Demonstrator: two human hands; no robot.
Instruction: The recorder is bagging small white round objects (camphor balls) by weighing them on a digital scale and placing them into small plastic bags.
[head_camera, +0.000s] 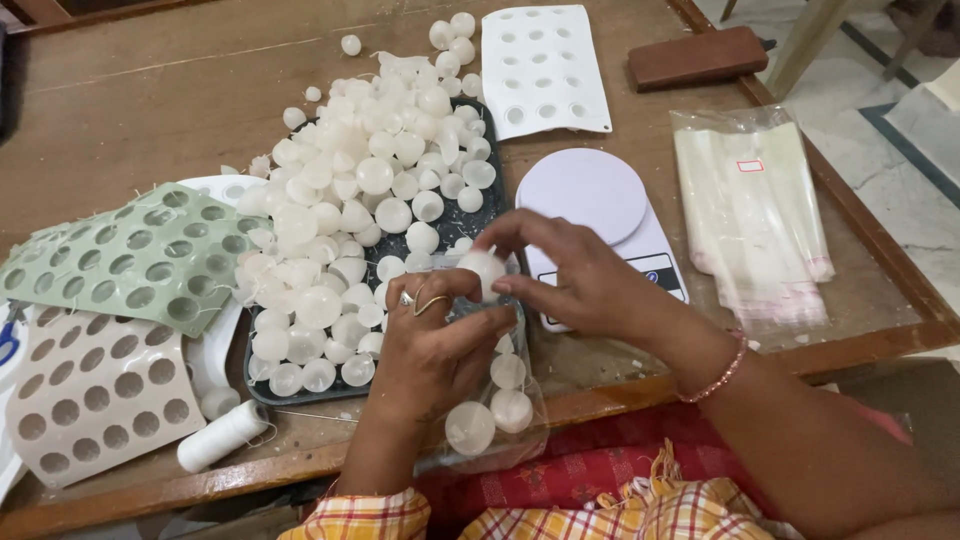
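Head view showed the right hand (575, 285) pinching a white wax ball (484, 270) at the mouth of a clear plastic bag (520, 400), which the left hand (435, 340) gripped at its top. More white balls sat inside the bag. Beside them, a dark tray (492, 205) held a heap of balls (350, 200), with a white kitchen scale (600, 200) just right.

Matt waxy balls (375, 175), wooden table (150, 90)
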